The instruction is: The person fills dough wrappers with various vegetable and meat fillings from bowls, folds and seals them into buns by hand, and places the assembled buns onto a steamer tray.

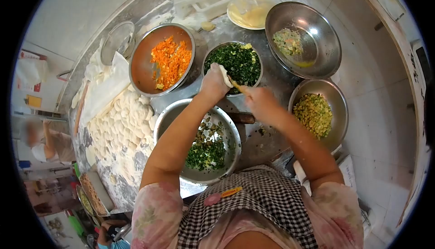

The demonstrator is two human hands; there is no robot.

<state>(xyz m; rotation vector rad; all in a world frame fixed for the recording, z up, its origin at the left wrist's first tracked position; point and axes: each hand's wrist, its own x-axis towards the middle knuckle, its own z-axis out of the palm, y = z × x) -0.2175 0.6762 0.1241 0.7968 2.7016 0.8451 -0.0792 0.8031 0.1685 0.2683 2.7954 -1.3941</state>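
Observation:
My left hand [215, 85], whitish as if floured, cups a round dough wrapper [225, 76] over the front edge of a metal bowl [260, 70] of chopped dark greens [231, 58]. Closed around a thin wooden stick [235, 85], my right hand [260, 104] brings the stick's tip to the wrapper. Any filling inside the wrapper is too small to make out. Beneath my left forearm stands a large steel basin [236, 147] with chopped greens and brownish bits. A dark wooden handle [240, 118] lies between this basin and my right hand.
Many floured dough pieces [122, 124] cover the table's left side. A bowl of orange shreds [136, 74] stands behind them. At right are a bowl of yellow-green filling [343, 113] and a larger, mostly bare bowl [324, 33]. A person [54, 142] stands at far left.

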